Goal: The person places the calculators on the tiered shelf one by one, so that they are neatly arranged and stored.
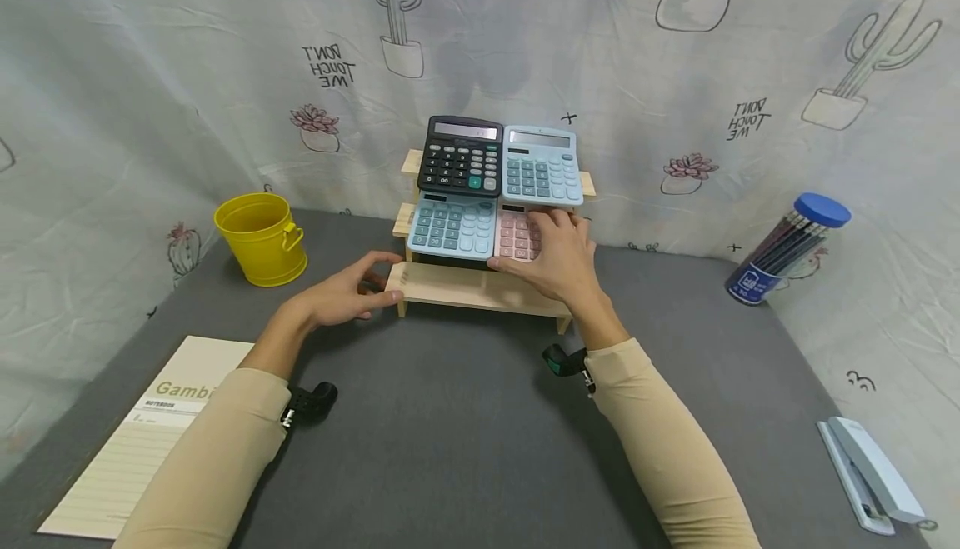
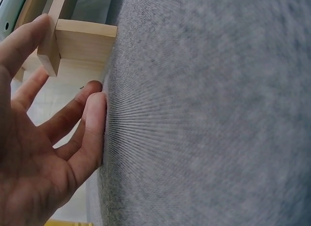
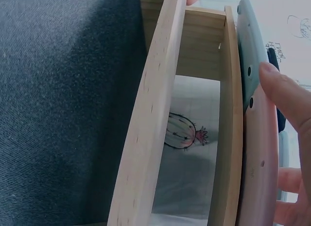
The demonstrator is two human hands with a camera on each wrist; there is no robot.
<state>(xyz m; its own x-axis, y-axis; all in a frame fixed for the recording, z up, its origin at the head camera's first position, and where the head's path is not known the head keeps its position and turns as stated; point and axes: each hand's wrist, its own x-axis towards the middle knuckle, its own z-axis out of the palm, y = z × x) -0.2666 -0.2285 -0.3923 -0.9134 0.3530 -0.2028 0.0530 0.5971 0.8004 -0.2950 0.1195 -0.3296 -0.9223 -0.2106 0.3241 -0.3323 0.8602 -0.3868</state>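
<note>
A stepped wooden rack (image 1: 480, 286) stands at the back of the table. On its top tier lean a black calculator (image 1: 461, 157) and a light blue calculator (image 1: 542, 166). Below them rest another light blue calculator (image 1: 453, 227) and a pink calculator (image 1: 514, 234). My right hand (image 1: 562, 253) grips the pink one, thumb at its lower left corner and fingers over its right part. In the right wrist view the thumb lies on the edge of the pink calculator (image 3: 260, 163). My left hand (image 1: 341, 291) holds the left end of the bare lowest plank (image 2: 51, 51) between thumb and forefinger.
A yellow bucket (image 1: 258, 241) stands at the back left, with a notebook (image 1: 150, 441) in front of it, partly under the left sleeve. On the right are a blue-lidded tube of pencils (image 1: 783, 249) and a light blue stapler (image 1: 873, 470). A printed curtain (image 1: 480, 32) hangs behind.
</note>
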